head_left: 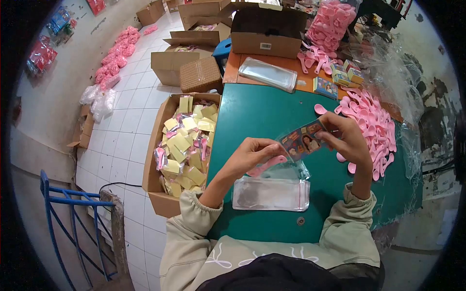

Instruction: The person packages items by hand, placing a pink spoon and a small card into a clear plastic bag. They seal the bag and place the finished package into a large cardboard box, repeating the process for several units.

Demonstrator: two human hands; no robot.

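Note:
Above the green table [252, 114], my right hand [345, 138] pinches the right end of a printed card [302, 141] with a picture of a person on it. My left hand [253, 154] is closed at the card's left edge, where a clear plastic bag [286, 170] hangs. A pink spoon [266, 166] lies under the left hand's fingers, seemingly in or against that bag. Just below, a stack of clear bags [271, 195] rests on the table. To the right of my right hand spreads a pile of pink spoons [374, 128].
An open carton [160, 191] of filled packets stands left of the table. Behind are a stack of clear sleeves [268, 74], printed cards [325, 87], a bag of pink spoons [330, 24] and a dark open box [267, 31]. A blue metal frame [73, 200] stands lower left.

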